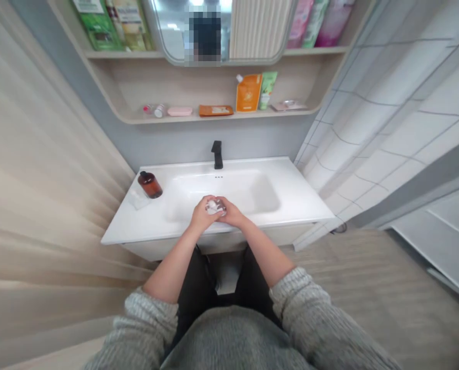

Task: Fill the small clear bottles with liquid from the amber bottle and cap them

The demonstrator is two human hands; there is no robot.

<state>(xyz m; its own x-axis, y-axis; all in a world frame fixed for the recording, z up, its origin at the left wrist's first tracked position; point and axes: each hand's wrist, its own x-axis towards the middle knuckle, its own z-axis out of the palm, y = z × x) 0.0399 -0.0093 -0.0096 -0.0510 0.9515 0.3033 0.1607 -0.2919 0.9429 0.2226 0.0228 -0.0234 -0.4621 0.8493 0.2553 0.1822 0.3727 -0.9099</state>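
Observation:
Over the front rim of the white sink (248,200), my left hand (202,215) and my right hand (232,211) come together. Between them they hold a small shiny object (215,206), partly clear or silvery with a white middle; its exact kind is too small to make out. The fingers of both hands curl round its sides, and their undersides are hidden. Beyond the hands, a black faucet (217,155) rises at the back of the sink.
An amber bottle (150,185) with a dark cap stands on the counter's left side, beside a clear flat packet (138,199). Above hangs a shelf (214,119) with an orange pouch (248,93), a green tube (267,90) and other small items. A beige curtain (40,205) borders the left.

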